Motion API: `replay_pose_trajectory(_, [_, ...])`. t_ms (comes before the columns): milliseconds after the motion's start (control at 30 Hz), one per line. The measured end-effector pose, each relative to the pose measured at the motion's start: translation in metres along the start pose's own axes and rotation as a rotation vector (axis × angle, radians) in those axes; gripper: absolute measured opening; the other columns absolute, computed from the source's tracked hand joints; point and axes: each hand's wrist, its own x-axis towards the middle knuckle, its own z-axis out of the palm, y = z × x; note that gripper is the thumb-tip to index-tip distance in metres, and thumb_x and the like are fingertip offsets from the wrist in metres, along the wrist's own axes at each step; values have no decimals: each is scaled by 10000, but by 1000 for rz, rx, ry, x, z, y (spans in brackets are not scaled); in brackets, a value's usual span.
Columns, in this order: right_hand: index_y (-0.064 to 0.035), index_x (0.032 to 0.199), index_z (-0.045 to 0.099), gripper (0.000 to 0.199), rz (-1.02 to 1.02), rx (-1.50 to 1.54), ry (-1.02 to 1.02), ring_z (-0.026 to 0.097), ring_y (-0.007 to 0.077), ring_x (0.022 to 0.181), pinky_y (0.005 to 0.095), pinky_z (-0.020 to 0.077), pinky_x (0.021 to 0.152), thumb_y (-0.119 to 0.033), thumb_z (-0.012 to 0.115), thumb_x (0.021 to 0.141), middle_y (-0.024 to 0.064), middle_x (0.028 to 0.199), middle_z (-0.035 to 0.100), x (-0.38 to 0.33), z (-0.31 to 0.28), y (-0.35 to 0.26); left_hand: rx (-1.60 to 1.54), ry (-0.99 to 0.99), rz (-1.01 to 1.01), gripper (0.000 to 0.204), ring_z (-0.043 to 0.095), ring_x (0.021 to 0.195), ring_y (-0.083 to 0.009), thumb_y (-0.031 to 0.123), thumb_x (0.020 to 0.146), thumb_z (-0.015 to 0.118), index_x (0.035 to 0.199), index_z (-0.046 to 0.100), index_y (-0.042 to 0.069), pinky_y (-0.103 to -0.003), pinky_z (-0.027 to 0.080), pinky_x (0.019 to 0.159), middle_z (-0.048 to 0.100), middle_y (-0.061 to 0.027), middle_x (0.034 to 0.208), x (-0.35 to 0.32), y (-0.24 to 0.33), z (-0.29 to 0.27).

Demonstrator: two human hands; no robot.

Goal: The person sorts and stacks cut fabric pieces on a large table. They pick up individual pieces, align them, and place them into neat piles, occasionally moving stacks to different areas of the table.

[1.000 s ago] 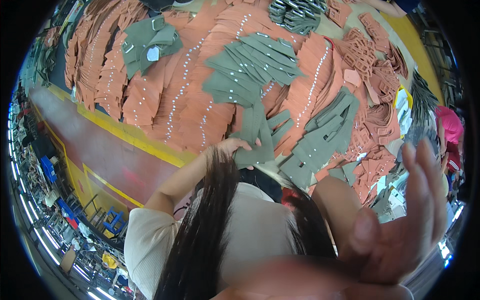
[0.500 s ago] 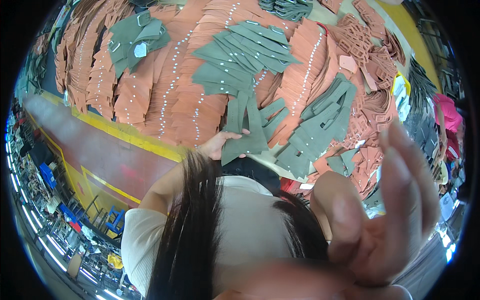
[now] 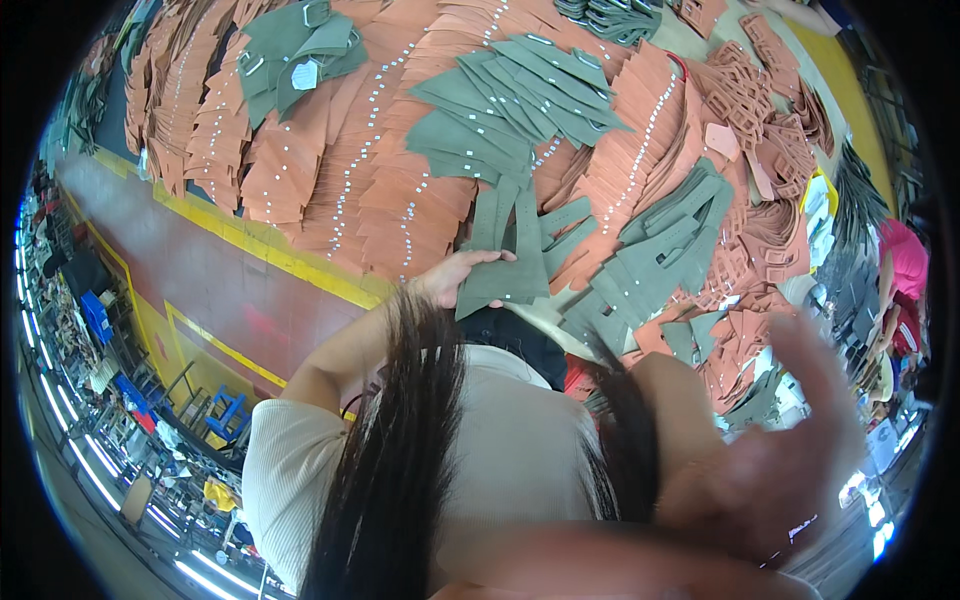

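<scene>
My left hand [image 3: 446,282] is closed on the near edge of a flat dark-green panel [image 3: 520,268], its thumb lying on top. The panel looks like leather or felt, with strap-like strips running to its far side. Beyond it is a fanned pile of green panels [image 3: 500,110] bearing small white stickers. To its right, more slotted green pieces [image 3: 655,250] overlap on the table. Raised close to the camera, my right hand [image 3: 770,460] is smeared by motion; one finger points up, and I cannot see anything held in it.
Long overlapping rows of orange-brown panels [image 3: 370,170] with white stickers cover the table. Orange buckle-shaped pieces [image 3: 735,85] lie at the right. Another green stack [image 3: 300,60] with a white tag sits far left. A person in pink [image 3: 903,258] is at the right edge.
The view has shifted, so the table's contents sit slightly farther right. My right hand, its fingers clearer before, is now more blurred and lower. My left hand keeps its hold on the green panel.
</scene>
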Motion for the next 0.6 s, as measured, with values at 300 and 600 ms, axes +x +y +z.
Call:
replay_pose_trajectory(300, [-48, 1105, 556, 435, -187, 212, -440, 612, 223, 767, 353, 485, 701, -172, 693, 712, 78, 918, 599, -19, 169, -7, 161, 56, 270, 314, 589, 1011, -192, 247, 956, 429, 1199, 508, 64, -376, 503, 858, 611, -84, 1071, -12, -12, 15])
replay_pose_trajectory(600, [-75, 1398, 276, 739, 264, 41, -572, 624, 334, 558, 463, 504, 549, -280, 639, 789, 137, 653, 627, -19, 272, 32, 48, 61, 52, 301, 600, 984, -184, 284, 931, 487, 1167, 528, 102, -382, 540, 683, 595, -57, 1110, 5, -12, -8])
